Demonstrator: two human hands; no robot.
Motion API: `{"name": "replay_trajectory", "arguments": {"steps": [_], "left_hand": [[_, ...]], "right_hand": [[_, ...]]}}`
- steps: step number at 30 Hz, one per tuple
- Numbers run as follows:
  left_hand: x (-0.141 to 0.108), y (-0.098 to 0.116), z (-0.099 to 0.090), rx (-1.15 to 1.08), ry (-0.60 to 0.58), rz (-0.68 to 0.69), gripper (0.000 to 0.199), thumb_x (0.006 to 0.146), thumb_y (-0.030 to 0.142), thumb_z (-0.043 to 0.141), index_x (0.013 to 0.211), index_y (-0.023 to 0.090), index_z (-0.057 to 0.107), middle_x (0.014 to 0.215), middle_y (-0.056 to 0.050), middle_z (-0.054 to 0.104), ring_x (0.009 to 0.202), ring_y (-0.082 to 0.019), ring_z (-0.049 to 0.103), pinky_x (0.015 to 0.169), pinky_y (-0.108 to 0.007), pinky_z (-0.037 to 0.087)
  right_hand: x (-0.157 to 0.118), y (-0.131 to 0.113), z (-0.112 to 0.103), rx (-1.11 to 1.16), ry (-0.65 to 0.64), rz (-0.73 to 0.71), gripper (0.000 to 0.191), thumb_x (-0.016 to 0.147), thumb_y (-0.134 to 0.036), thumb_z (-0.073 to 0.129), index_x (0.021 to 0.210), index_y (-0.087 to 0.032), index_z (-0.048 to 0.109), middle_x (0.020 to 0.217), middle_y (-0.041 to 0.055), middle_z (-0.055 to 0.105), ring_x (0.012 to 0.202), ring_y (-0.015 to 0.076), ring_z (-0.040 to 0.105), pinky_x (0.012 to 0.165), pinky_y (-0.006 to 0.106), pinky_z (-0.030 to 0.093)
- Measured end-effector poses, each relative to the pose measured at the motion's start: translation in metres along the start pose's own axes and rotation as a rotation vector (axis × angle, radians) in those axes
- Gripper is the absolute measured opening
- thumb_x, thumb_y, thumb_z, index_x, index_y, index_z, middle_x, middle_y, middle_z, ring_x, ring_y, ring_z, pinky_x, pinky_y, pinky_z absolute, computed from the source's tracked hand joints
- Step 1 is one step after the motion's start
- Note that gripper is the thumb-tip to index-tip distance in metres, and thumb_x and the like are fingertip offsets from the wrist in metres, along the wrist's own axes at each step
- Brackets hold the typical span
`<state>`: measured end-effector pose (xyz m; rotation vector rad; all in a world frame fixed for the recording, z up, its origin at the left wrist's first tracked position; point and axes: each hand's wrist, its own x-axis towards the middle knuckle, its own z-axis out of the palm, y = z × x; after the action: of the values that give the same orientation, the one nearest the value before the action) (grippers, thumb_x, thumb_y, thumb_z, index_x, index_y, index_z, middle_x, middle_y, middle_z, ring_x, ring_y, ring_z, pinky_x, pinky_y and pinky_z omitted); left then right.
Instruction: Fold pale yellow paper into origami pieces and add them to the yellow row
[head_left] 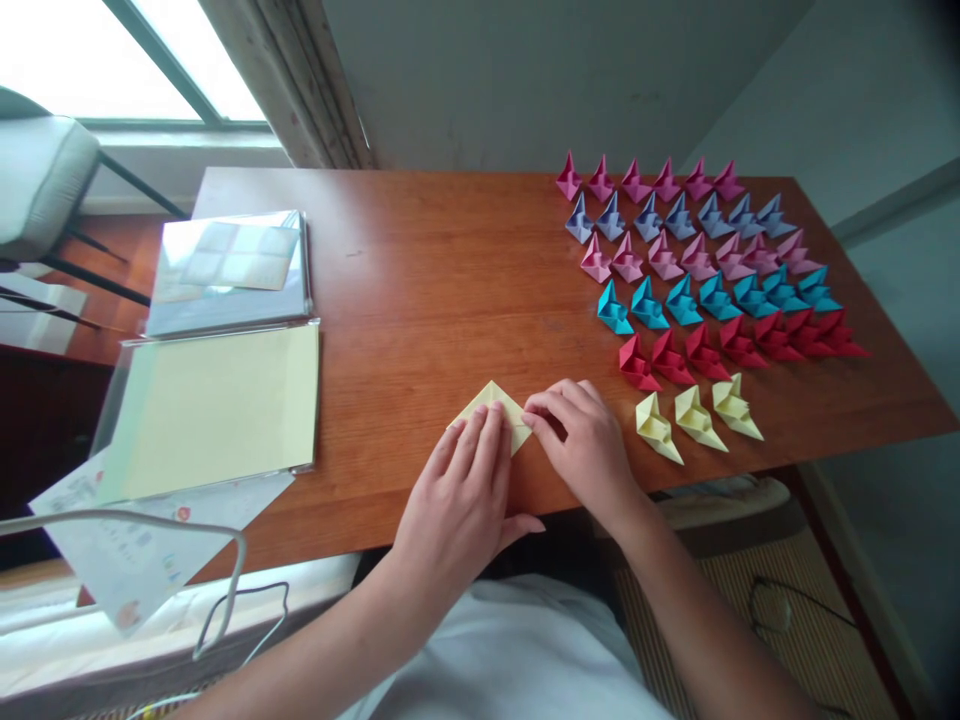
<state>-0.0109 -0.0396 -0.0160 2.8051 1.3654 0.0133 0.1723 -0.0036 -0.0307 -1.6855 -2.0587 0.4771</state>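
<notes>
A small pale yellow folded paper (491, 393) lies on the wooden table near its front edge, one corner pointing away from me. My left hand (461, 490) rests flat on it with the fingers stretched out, hiding its lower left part. At the paper's right corner, my right hand (581, 435) pinches the edge between thumb and forefinger. Three finished-looking pale yellow folded pieces (697, 418) stand just right of my right hand.
Rows of folded paper pieces in red (705, 353), blue (682, 300), pink (697, 258), purple (679, 216) and magenta (667, 181) cover the table's right side. Yellow sheets (217, 410) and a clear-covered pack (225, 275) lie left, near a white cable (150, 516).
</notes>
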Motion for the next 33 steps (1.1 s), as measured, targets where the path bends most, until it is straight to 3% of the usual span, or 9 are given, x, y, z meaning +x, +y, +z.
{"name": "replay_trajectory", "arguments": {"steps": [6,14,18,20,23,27,31,33], "left_hand": [[-0.021,-0.021,0.001,-0.001,0.086,-0.012,0.091,0.094,0.072,0.040,0.147,-0.002,0.048,0.159,-0.020,0.041,0.145,-0.035,0.044,0.121,-0.047,0.029],[-0.044,-0.037,0.004,-0.025,0.147,-0.062,0.094,0.094,0.072,0.039,0.159,0.004,0.027,0.159,-0.019,0.042,0.145,-0.040,0.041,0.121,-0.052,0.023],[-0.037,-0.034,-0.001,-0.055,0.217,-0.124,0.085,0.096,0.060,0.051,0.154,0.001,0.034,0.156,-0.023,0.045,0.143,-0.041,0.043,0.116,-0.052,0.033],[-0.031,-0.030,-0.004,-0.075,0.272,-0.162,0.070,0.096,0.045,0.057,0.149,0.001,0.042,0.153,-0.023,0.050,0.140,-0.039,0.047,0.112,-0.049,0.038],[-0.022,-0.021,-0.005,-0.107,0.303,-0.114,0.049,0.095,0.027,0.059,0.138,0.004,0.055,0.146,-0.019,0.058,0.131,-0.035,0.054,0.107,-0.047,0.042],[-0.016,-0.011,-0.001,-0.122,0.260,-0.062,0.043,0.095,0.024,0.057,0.133,0.004,0.059,0.143,-0.018,0.061,0.127,-0.034,0.057,0.107,-0.046,0.042],[-0.015,-0.008,0.005,-0.134,0.260,-0.105,0.043,0.095,0.026,0.058,0.133,0.007,0.059,0.142,-0.016,0.063,0.124,-0.033,0.059,0.104,-0.045,0.044],[-0.014,-0.008,0.006,-0.145,0.273,-0.117,0.043,0.095,0.026,0.058,0.133,0.007,0.059,0.141,-0.015,0.063,0.124,-0.033,0.059,0.103,-0.045,0.044]], "right_hand": [[0.002,-0.001,0.000,0.001,-0.003,0.006,0.009,0.097,-0.023,0.063,0.089,-0.023,0.069,0.087,0.0024,0.065,0.087,0.0214,0.054,0.084,0.034,0.044],[0.002,0.000,0.001,0.013,0.018,-0.016,0.008,0.095,-0.021,0.066,0.087,-0.021,0.068,0.085,0.0029,0.064,0.085,0.0217,0.054,0.081,0.035,0.045],[0.002,-0.001,0.000,0.004,0.022,-0.009,0.008,0.095,-0.021,0.066,0.088,-0.022,0.068,0.085,0.0029,0.065,0.085,0.0220,0.055,0.081,0.035,0.045],[0.003,-0.004,-0.001,-0.010,0.016,0.001,0.008,0.094,-0.020,0.066,0.087,-0.022,0.068,0.085,0.0028,0.065,0.085,0.0220,0.056,0.080,0.035,0.045],[0.004,-0.010,-0.003,-0.078,0.007,0.026,0.008,0.093,-0.020,0.067,0.085,-0.023,0.068,0.085,0.0031,0.066,0.086,0.0226,0.057,0.080,0.035,0.045],[0.004,-0.022,-0.006,-0.204,0.001,0.080,0.004,0.091,-0.024,0.069,0.089,-0.021,0.067,0.090,0.0048,0.068,0.088,0.0247,0.059,0.080,0.037,0.045],[0.002,-0.033,-0.006,-0.273,-0.013,0.144,0.020,0.090,-0.039,0.072,0.087,-0.020,0.064,0.088,0.0062,0.068,0.090,0.0279,0.061,0.078,0.040,0.045],[0.001,-0.034,-0.006,-0.279,-0.032,0.163,0.022,0.087,-0.039,0.074,0.084,-0.021,0.062,0.086,0.0060,0.067,0.089,0.0282,0.061,0.077,0.039,0.045]]}}
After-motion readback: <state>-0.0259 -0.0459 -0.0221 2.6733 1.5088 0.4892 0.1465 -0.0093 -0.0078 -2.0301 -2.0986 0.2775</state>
